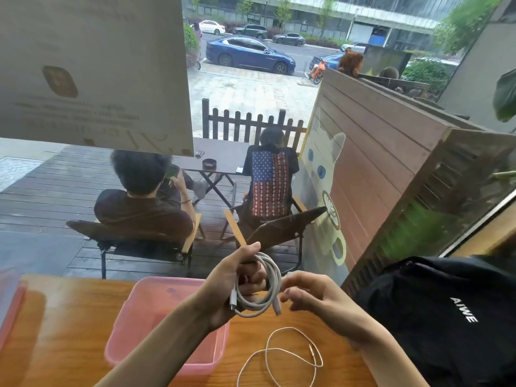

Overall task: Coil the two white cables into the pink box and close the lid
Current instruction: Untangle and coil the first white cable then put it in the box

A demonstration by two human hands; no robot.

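Note:
My left hand [237,283] holds a thick white cable [272,277] wound into a coil, raised above the wooden table. Both plug ends hang at the coil's lower edge. My right hand [307,291] sits just right of the coil, fingers curled and loose, with its fingertips close to one plug; whether they touch it I cannot tell. The open pink box [156,311] stands on the table below my left forearm, which hides part of it. A second, thinner white cable [290,356] lies loose in open loops on the table near the front edge.
A black bag [446,317] with white lettering lies on the table at the right. A pink lid [11,308] rests at the far left edge. A window stands right behind the table; people sit on chairs outside.

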